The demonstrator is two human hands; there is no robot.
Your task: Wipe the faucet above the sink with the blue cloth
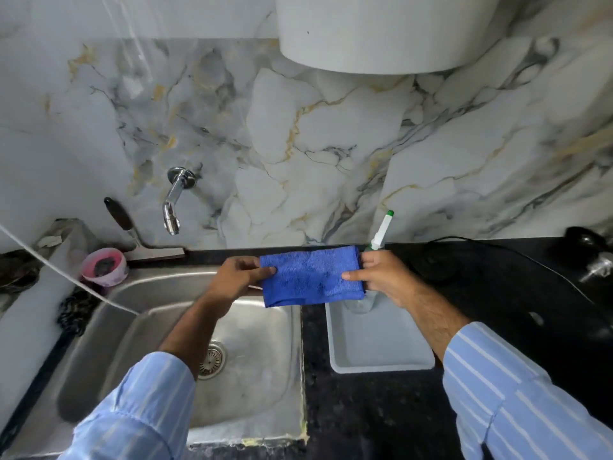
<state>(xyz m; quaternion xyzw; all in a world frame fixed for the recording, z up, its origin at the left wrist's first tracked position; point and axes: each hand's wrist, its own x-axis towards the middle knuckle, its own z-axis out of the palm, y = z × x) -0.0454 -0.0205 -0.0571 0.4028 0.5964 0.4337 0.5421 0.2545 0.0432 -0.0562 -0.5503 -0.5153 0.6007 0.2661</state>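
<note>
A folded blue cloth [311, 275] is stretched flat between both hands above the right rim of the steel sink [265, 386]. My left hand [237, 277] pinches its left edge and my right hand [381, 277] pinches its right edge. The chrome faucet [175, 197] sticks out of the marble wall up and to the left of the cloth, well apart from both hands, with its spout over the sink's back rim.
A grey tray [381, 343] holding a spray bottle [381, 232] lies on the black counter right of the sink. A squeegee [139, 237], a pink cup [105, 265] and a dark scrubber [71, 313] stand left of the faucet. A black cable [517, 254] crosses the counter; a white tank [381, 31] hangs overhead.
</note>
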